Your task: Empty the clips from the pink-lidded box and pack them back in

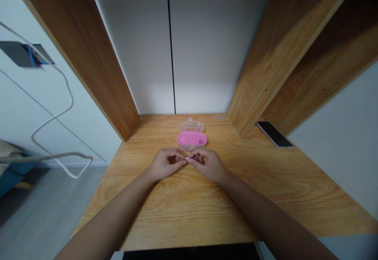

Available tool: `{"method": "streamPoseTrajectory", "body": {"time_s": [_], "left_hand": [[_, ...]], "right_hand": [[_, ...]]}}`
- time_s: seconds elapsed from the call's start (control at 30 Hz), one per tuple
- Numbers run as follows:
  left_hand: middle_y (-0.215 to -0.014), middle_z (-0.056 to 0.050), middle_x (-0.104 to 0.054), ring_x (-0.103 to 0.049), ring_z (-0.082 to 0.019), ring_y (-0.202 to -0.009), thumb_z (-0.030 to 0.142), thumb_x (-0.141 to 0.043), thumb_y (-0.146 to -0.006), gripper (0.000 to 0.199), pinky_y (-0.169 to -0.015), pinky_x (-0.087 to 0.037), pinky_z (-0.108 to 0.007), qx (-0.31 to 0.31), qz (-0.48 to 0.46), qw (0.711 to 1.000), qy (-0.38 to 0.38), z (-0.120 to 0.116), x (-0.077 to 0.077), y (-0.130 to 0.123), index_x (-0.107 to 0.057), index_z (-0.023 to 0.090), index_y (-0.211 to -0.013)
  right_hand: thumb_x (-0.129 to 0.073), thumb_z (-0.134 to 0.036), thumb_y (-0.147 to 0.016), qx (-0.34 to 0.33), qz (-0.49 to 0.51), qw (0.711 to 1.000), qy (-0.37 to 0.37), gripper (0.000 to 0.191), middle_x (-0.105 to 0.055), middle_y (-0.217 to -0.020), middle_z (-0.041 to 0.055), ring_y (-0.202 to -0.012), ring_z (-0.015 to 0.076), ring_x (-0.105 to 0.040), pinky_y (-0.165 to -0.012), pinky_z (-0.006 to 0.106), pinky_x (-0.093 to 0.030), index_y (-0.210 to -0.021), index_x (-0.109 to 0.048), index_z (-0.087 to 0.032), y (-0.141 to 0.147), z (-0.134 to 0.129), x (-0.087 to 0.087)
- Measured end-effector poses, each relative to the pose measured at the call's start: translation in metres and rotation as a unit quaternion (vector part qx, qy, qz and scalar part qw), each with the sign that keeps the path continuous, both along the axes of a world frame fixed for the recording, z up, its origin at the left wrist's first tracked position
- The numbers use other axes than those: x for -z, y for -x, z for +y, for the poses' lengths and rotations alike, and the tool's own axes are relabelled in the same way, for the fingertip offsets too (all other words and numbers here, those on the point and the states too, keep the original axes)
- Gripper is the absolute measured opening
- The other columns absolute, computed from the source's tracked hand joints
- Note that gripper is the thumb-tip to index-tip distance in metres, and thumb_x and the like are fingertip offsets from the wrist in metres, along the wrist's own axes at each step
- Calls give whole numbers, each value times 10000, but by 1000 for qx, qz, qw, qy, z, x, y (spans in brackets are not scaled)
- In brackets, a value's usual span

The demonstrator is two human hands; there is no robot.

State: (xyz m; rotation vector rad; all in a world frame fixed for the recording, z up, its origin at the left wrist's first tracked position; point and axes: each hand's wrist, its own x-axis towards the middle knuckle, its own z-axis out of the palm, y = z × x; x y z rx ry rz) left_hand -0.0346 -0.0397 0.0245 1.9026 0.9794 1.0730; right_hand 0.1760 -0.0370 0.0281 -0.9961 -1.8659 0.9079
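Observation:
My left hand and my right hand meet low over the wooden desk, thumb and forefinger pinched on each. Between their fingertips is a small whitish piece, too small to make out its kind. Just beyond the hands stands a small clear plastic case with a pink top surface. A pale ring-shaped thing lies at the left of the pink surface, and a small dark looped thing at the right. The case's clear lid is tipped back behind it.
A phone lies on the desk at the right, by a wooden upright. Another wooden upright stands at the left. A white cable hangs beside the desk. Something black shows at the near edge.

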Motion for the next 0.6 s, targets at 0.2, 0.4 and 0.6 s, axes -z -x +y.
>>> {"method": "streamPoseTrajectory", "body": {"time_s": [0.2, 0.4, 0.6], "left_hand": [[-812, -74, -730, -640, -143, -696, 335, -733, -838, 175, -675, -512, -263, -1, 14, 1000, 10, 1, 1, 1, -775, 171, -879], [-825, -84, -730, -646, -150, -715, 322, -733, -833, 178, -684, -510, -265, 4, 18, 1000, 22, 1, 0, 1, -767, 153, -879], [-819, -73, -727, -628, -140, -701, 315, -733, -830, 161, -674, -495, -256, 6, 22, 1000, 21, 0, -1, 1, -763, 160, -860]], "right_hand": [[-690, -304, -854, 82, 10, 995, -64, 113, -708, -773, 27, -584, 127, -524, -540, 255, -401, -866, -733, -200, -5, 6, 1], [-692, -287, -858, 165, 40, 980, -108, 105, -662, -758, 28, -646, 149, -559, -603, 277, -445, -858, -744, -197, -12, 16, 1], [-707, -360, -851, 219, 29, 970, -101, 184, -588, -706, 19, -613, 145, -506, -567, 281, -416, -830, -780, -193, -14, 24, 0]]}}
